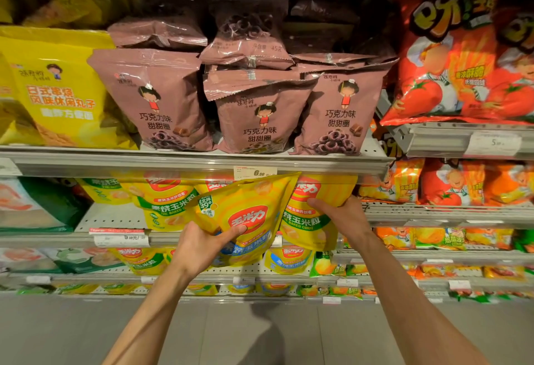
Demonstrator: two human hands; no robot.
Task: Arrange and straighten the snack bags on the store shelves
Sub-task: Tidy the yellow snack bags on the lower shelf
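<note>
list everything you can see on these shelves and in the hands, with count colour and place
held corn bag: 1, yellow with blue band, tilted in front of the second shelf
green-band corn bags: at least 2, yellow, second shelf
chocolate ring bags: 3 upright in front, more piled behind, brown-pink, top shelf centre
yellow snack bags: several, top shelf left
tomato snack bags: at least 2, red-orange, upper right shelf
price tag: 1, white, top shelf edge
lower shelves: many small yellow, green, orange bags, count unclear
left hand: grips the held corn bag low
right hand: fingers on a green-band corn bag
</note>
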